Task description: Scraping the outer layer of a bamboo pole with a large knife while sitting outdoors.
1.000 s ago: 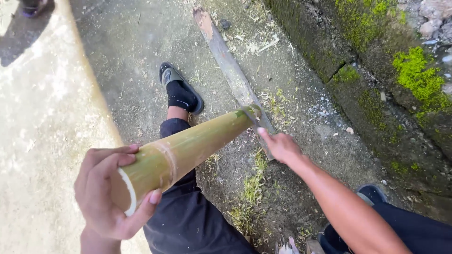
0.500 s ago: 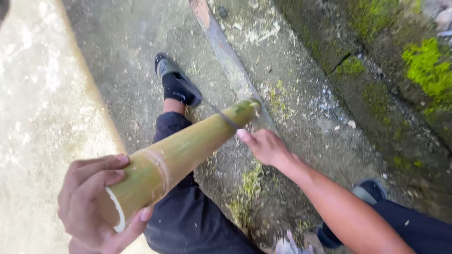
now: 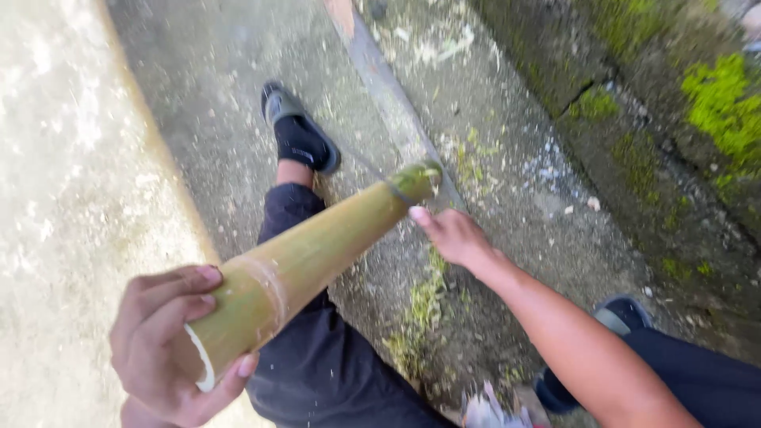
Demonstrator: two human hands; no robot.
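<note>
Both hands on bamboo pole (image 3: 317, 254), left hand (image 3: 170, 345) gripping cut end, right hand (image 3: 452, 235) near tip

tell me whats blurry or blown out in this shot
Head view: the pale concrete on the left is overexposed and smeared by motion; the mossy wall is soft and blurred. The bamboo pole, left hand and right hand are only a little soft; light is even daylight, no hard shadows.

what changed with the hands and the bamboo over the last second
The right hand slid in along the far end of the bamboo pole, now at its green tip with the thin blade. The left hand stayed wrapped around the near cut end. The pole still points toward the sandalled foot.
</note>
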